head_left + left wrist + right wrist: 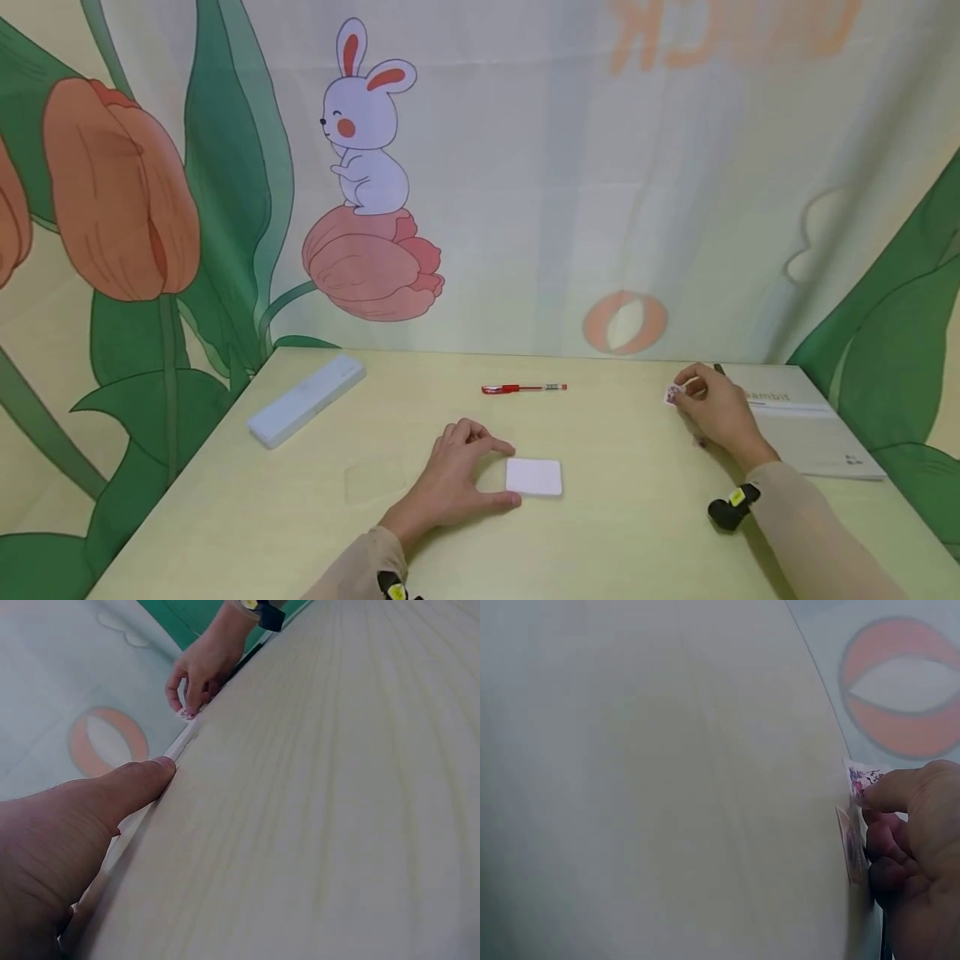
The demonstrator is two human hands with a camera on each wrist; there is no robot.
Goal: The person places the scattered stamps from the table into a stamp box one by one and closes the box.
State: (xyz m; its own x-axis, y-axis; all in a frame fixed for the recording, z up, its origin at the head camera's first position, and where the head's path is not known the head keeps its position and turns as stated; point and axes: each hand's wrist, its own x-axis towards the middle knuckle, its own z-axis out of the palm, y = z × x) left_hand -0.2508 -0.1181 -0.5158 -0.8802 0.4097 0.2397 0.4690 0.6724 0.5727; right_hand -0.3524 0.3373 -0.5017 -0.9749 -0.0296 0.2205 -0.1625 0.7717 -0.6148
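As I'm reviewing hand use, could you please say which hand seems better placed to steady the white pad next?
Likely the left hand: it sits beside the white pad, whereas the right hand, farther away, pinches a small patterned piece.

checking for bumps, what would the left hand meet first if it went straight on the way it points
Likely the flat white rectangular item, right in front of the left hand; whether they touch is unclear.

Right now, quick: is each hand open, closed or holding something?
Left hand: holding the white block between thumb and finger, at opposite edges.
Right hand: holding a small patterned card, pinched.
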